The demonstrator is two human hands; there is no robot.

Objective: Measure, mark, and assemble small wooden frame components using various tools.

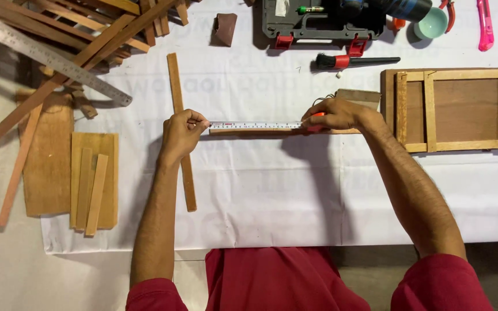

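Tape [255, 125]: white blade, pulled out flat along a strip [249, 131] at mid-bench, stretched between both hands

Far left, top: pile of slats [87, 23] with a steel ruler [47, 57] lying slantwise across it

Left edge: board [47, 167] half off the cloth; beside it a smaller board [110, 178] carrying two short slats [96, 193]; one thin slat [15, 173] leaning along the outer side

Long slat [175, 86]: lies near upright on the cloth, passing under the left hand

Left hand [181, 137]: closed in a pinch on the free end of the tape, pressing it to the end of the strip

Cloth [272, 196]: white, covers the bench

Sandpaper piece [224, 27]: brown, folded, top centre

Tool case [312, 23]: grey with red latches, open, top centre; black brush with red collar [355, 60] just below it

Right hand [335, 114]: fingers curled shut over the red tape case [317, 118], holding it down on the strip

Frame [456, 109]: wooden panel with battens, right of the right hand, near the wrist

Top right: teal cup [432, 24], pink knife [484, 24]

Bottom: red sleeves and lap of the person
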